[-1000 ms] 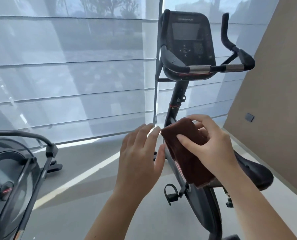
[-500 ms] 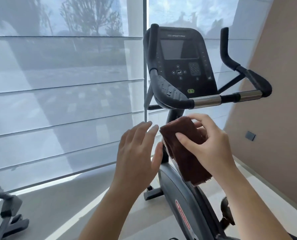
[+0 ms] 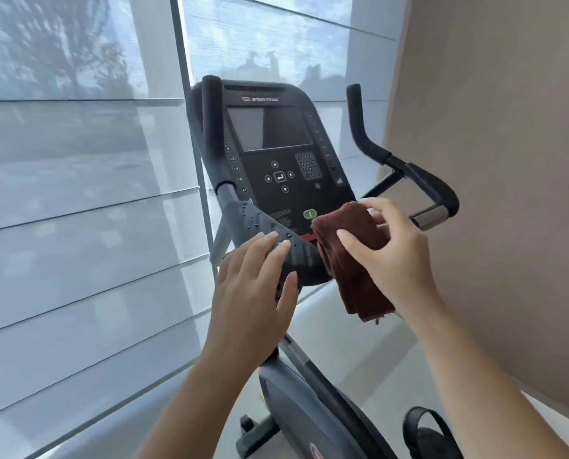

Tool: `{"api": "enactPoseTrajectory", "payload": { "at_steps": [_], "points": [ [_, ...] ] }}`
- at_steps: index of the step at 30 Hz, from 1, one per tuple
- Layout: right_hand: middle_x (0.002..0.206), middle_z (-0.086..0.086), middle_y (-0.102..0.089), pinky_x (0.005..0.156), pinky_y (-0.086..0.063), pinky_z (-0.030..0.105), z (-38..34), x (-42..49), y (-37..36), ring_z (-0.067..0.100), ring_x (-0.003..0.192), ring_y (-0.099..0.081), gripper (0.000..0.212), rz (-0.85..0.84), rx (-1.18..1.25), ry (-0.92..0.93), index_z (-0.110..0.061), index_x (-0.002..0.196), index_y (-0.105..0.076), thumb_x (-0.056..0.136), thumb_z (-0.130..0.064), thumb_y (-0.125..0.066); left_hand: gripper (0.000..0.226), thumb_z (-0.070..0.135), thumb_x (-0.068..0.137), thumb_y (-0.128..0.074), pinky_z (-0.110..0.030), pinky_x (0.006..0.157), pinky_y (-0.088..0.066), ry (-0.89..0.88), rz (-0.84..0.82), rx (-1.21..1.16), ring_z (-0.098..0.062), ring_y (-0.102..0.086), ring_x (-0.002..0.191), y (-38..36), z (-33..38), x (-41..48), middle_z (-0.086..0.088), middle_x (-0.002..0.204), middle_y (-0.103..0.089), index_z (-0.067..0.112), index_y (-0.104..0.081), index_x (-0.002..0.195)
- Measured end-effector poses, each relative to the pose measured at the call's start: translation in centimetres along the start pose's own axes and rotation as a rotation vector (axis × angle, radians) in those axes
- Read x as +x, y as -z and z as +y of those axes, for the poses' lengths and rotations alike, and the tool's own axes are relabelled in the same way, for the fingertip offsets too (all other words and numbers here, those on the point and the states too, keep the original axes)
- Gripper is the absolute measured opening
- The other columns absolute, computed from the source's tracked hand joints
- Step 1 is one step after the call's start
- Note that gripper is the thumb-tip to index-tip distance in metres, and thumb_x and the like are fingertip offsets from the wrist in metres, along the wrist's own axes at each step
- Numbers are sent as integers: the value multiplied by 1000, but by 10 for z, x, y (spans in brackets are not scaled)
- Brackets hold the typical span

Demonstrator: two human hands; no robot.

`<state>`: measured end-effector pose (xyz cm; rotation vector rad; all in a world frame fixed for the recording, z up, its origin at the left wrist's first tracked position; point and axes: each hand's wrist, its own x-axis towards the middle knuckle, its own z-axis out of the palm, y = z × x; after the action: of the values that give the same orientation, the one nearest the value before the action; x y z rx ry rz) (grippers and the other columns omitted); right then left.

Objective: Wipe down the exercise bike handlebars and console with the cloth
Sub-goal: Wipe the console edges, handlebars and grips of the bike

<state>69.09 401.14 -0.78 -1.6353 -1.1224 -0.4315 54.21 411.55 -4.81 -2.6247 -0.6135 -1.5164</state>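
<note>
At near centre: 1 brown cloth (image 3: 346, 253), folded, gripped in your right hand (image 3: 396, 260) at the console (image 3: 276, 154) lower edge. Your left hand (image 3: 253, 293), fingers straight, rests on the left handlebar (image 3: 233, 210); droplets (image 3: 253, 223) present. Wiping apparently unstarted: 2 handlebars, 1 console outstanding.

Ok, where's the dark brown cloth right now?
Head view, right of centre: the folded dark brown cloth hangs pinched in the right hand, beside the green button on the black console.
</note>
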Motion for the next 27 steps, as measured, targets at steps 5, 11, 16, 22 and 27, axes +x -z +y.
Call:
{"api": "enactPoseTrajectory", "payload": {
  "at_steps": [5,11,16,22,27],
  "points": [
    [106,12,-58,74,-48,28,16,10,-21,27,89,-59,40,-37,-395,40,-13,117,-55,81,-24,-68,40,29,88,-42,-35,100,-30,27,-31,-32,-20,-44,118,-11,-19,-14,-8,121,-60,7,-61,116],
    [103,7,-58,77,-51,34,0,-5,-42,26,89,-60,42,-160,-352,58,-19,114,-56,77,-29,-71,38,27,89,-44,-36,101,-33,23,3,-38,-23,-47,118,-6,-23,-15,-9,121,-60,6,-62,114],
    [103,6,-56,76,-45,28,-10,-9,-43,24,89,-58,44,-150,-312,28,-24,116,-56,75,-33,-71,39,27,89,-44,-38,101,-35,32,11,-55,-26,-51,117,-5,-26,-14,-9,122,-59,5,-61,116],
    [108,-4,-56,83,-45,18,-1,-14,-20,7,94,-55,57,-307,-106,-25,-27,130,-49,77,-26,-70,38,27,90,-44,-38,100,-36,20,17,-98,-25,-49,117,-13,-24,-18,-10,121,-60,4,-61,115],
    [112,-17,-53,97,-45,31,16,2,-6,4,109,-50,41,-545,57,-53,-39,114,-60,75,-38,-72,39,28,89,-43,-36,100,-34,32,9,-98,-24,-49,116,-15,-25,-19,-10,121,-60,4,-61,115]
  ]
}}
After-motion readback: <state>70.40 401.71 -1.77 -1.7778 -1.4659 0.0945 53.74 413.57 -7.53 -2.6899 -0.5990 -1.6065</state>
